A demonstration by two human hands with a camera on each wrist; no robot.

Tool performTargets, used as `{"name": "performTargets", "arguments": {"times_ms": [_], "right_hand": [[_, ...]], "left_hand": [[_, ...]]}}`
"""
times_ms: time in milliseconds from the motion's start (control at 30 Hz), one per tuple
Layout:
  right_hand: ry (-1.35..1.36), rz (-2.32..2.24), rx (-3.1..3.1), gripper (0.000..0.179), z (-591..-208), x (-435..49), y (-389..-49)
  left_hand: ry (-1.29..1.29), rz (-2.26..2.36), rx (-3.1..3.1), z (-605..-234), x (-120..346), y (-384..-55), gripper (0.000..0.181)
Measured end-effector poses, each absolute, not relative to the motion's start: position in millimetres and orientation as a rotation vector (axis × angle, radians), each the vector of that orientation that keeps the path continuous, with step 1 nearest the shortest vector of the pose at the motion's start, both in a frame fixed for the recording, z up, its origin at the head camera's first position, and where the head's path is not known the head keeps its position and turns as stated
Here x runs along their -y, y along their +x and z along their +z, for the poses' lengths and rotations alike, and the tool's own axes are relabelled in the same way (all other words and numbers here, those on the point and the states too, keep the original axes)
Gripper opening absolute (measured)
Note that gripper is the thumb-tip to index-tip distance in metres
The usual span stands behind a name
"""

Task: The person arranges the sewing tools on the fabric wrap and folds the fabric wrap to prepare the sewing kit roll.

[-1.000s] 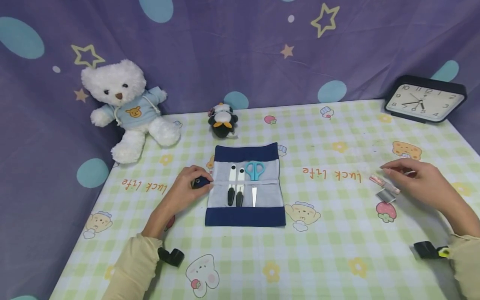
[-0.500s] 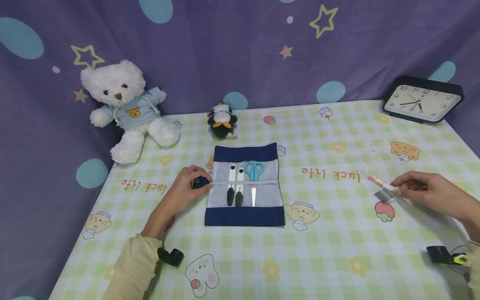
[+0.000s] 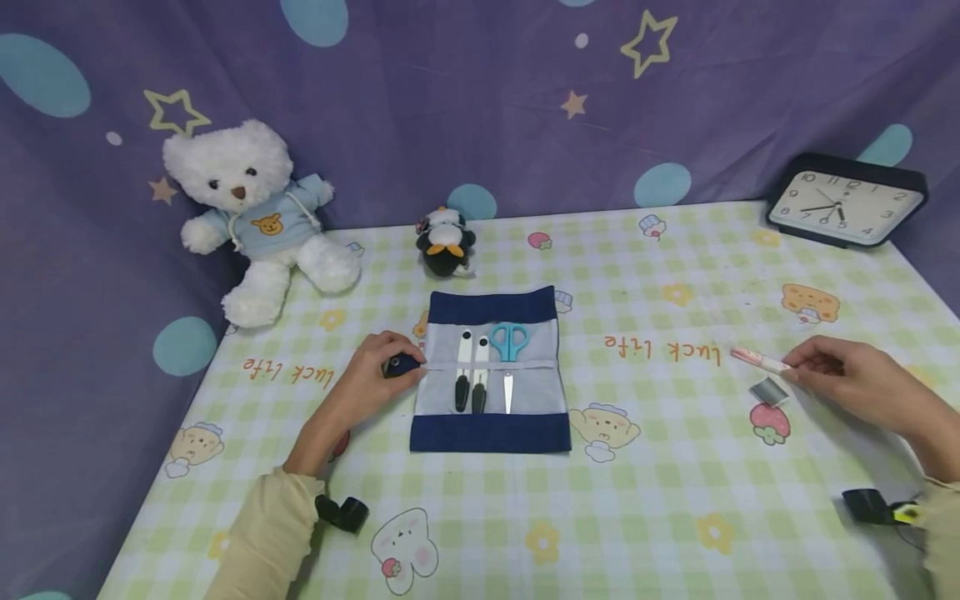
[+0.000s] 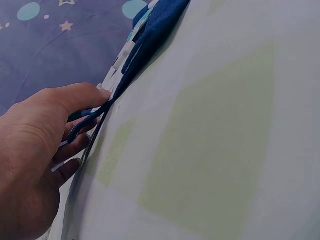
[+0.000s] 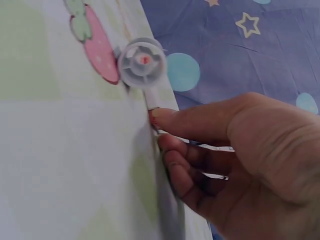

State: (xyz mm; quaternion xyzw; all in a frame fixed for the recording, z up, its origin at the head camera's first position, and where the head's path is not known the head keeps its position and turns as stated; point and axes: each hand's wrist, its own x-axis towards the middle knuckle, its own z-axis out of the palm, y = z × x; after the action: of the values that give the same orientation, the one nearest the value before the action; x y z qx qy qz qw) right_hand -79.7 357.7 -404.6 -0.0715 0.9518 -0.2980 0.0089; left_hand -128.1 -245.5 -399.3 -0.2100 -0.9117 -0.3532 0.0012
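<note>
My left hand pinches the left edge of a navy-and-grey cloth tool roll, beside a dark snap tab. In the left wrist view, the thumb lies over the cloth edge. Under the roll's elastic band sit blue-handled scissors and two slim white tools with black ends. Over at the right, my right hand pinches one end of a slim pink-and-white strip between thumb and fingers. Close by lies a spool of grey thread, its round end facing the right wrist camera.
A white teddy bear sits at the back left, with a penguin plush to its right. A black-framed clock stands at the back right. A checked cloth covers the table, and a purple curtain hangs behind.
My right hand has come down from above the strip and taken its end. The strip has turned and shifted slightly away from the spool. My left hand stays at the roll.
</note>
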Motion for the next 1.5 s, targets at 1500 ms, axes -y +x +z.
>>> {"name": "performTargets", "arguments": {"times_ms": [1500], "right_hand": [[-0.221, -1.521, -3.046, 0.014, -382, -310, -117]], "left_hand": [[-0.633, -1.136, 2.884, -398, 245, -127, 0.011]]}}
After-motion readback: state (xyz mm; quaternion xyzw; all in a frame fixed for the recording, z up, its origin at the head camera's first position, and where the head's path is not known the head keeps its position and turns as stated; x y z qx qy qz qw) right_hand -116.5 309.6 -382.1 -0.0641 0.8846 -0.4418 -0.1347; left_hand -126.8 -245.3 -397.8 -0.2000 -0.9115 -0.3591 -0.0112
